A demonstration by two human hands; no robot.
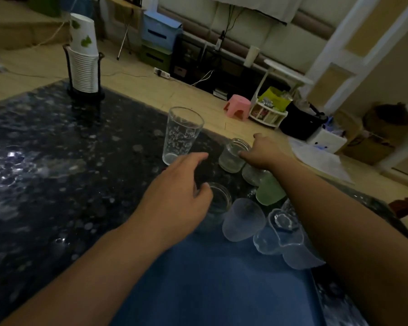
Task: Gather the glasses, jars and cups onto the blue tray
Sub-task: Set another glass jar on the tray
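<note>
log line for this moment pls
left hand: grips small jar at blue tray edge | right hand: fingers on far jar | tall glass: still on table

The blue tray (pixel 212 285) lies flat on the dark speckled table (pixel 45 184), nearest the viewer. At its far edge stands a short clear jar (pixel 218 203), upright. To its right – a frosted cup (pixel 243 220), a clear glass (pixel 280 229) tipped on its side and a green cup (pixel 270 190), packed close together. Farther back, off the tray, a tall clear glass (pixel 183 135) with white printed patterns stands upright; just beside it stands 1 open jar (pixel 233 155), with another low jar (pixel 252 176) touching it.
</note>
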